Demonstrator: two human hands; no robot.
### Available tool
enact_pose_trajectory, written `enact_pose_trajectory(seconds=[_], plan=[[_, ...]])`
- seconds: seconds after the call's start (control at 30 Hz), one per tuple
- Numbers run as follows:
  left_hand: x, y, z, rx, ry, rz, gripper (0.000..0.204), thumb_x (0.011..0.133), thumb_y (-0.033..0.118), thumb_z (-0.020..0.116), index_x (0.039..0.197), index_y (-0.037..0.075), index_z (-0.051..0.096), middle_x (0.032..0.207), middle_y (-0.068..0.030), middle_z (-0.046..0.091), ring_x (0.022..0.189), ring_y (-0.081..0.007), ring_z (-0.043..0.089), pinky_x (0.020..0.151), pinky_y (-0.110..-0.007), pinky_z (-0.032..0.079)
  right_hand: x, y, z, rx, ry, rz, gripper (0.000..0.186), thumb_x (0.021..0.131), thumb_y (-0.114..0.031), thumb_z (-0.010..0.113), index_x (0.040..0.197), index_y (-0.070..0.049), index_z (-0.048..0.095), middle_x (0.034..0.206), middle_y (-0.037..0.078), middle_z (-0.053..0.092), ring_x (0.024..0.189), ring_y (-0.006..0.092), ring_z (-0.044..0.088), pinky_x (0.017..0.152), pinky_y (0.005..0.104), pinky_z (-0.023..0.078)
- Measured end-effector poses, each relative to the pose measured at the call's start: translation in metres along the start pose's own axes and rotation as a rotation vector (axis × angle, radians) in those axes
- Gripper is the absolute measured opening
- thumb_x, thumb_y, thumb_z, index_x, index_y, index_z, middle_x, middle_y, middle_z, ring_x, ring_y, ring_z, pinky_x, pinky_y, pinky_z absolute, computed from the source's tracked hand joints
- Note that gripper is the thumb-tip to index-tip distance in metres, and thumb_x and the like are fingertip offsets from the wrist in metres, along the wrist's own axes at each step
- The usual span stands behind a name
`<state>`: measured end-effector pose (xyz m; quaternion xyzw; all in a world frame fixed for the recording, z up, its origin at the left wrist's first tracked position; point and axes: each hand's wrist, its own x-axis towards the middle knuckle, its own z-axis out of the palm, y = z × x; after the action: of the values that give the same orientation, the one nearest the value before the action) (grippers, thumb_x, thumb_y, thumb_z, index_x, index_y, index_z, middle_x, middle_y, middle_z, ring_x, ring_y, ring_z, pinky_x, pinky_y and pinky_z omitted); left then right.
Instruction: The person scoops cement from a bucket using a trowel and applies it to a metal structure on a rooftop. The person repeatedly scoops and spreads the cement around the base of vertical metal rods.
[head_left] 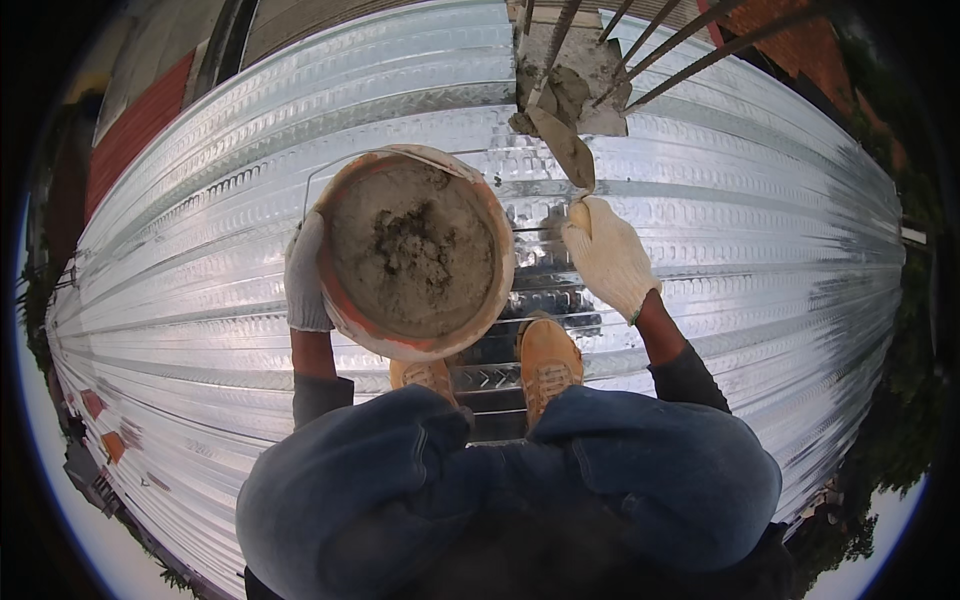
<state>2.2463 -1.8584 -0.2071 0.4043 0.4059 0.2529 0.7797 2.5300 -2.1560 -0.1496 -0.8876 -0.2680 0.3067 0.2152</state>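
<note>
My left hand (305,278), in a white knit glove, holds the left side of a round bucket (507,250) with a worn, orange-and-grey rim. Grey wet mortar (412,250) nearly fills the bucket, its surface rough and dug up in the middle. The wire bail (335,165) rests along the far left rim. In a matching glove, my right hand (610,255) is closed around the handle of a trowel (565,148). The mortar-smeared blade points away from me, its tip by a lump of mortar (566,92) at the foot of a concrete column (605,118).
Several rusty steel rebars (690,65) rise from the column and slant to the upper right. Shiny ribbed metal sheeting (760,230) spreads all around. My tan boots (550,362) stand on it just behind the bucket. A red roof (135,130) lies beyond the far left edge.
</note>
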Motion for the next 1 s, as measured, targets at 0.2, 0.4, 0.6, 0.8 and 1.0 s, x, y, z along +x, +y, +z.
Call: enact_pose_trajectory(seconds=[0.2, 0.4, 0.6, 0.8, 1.0], plan=[[0.002, -0.001, -0.002, -0.037, -0.026, 0.001, 0.054, 0.112, 0.036, 0.07, 0.148, -0.004, 0.068, 0.138, -0.0143, 0.074, 0.12, -0.0245, 0.072, 0.104, -0.039, 0.06, 0.002, 0.005, -0.017, -0.204, 0.089, -0.091, 0.026, 0.105, -0.025, 0.06, 0.118, -0.003, 0.064, 0.108, 0.025, 0.073, 0.105, 0.0486, 0.072, 0.093, 0.0602, 0.055], [0.001, 0.001, -0.007, 0.051, 0.023, 0.028, 0.056, 0.112, 0.039, 0.07, 0.148, -0.004, 0.067, 0.138, -0.0142, 0.074, 0.12, -0.0247, 0.072, 0.103, -0.04, 0.061, 0.007, 0.006, -0.044, -0.343, 0.102, -0.089, 0.029, 0.103, -0.027, 0.064, 0.122, -0.006, 0.065, 0.11, 0.024, 0.074, 0.106, 0.0484, 0.071, 0.091, 0.0596, 0.056], [-0.005, 0.007, 0.009, 0.008, -0.016, 0.009, 0.056, 0.112, 0.039, 0.071, 0.148, -0.004, 0.067, 0.136, -0.0143, 0.074, 0.117, -0.0246, 0.073, 0.101, -0.04, 0.061, 0.087, 0.027, -0.024, -0.467, 0.161, -0.155, 0.025, 0.101, -0.026, 0.064, 0.118, -0.007, 0.066, 0.112, 0.022, 0.075, 0.109, 0.0465, 0.072, 0.094, 0.0594, 0.057], [0.002, 0.001, -0.006, 0.028, -0.009, 0.028, 0.056, 0.112, 0.039, 0.07, 0.147, -0.005, 0.067, 0.134, -0.0143, 0.075, 0.118, -0.0241, 0.073, 0.101, -0.04, 0.062, 0.106, 0.034, -0.062, -0.556, -0.048, -0.306, 0.029, 0.098, -0.025, 0.064, 0.117, -0.004, 0.066, 0.113, 0.024, 0.075, 0.11, 0.0465, 0.071, 0.095, 0.0573, 0.056], [0.003, 0.001, 0.002, 0.003, -0.044, 0.014, 0.055, 0.113, 0.038, 0.069, 0.148, -0.005, 0.067, 0.135, -0.0141, 0.075, 0.117, -0.0236, 0.074, 0.1, -0.04, 0.062, 0.045, 0.048, -0.057, -0.206, 0.179, -0.152, 0.033, 0.104, -0.03, 0.06, 0.109, 0.001, 0.07, 0.091, 0.023, 0.074, 0.089, 0.0415, 0.075, 0.08, 0.052, 0.059]])
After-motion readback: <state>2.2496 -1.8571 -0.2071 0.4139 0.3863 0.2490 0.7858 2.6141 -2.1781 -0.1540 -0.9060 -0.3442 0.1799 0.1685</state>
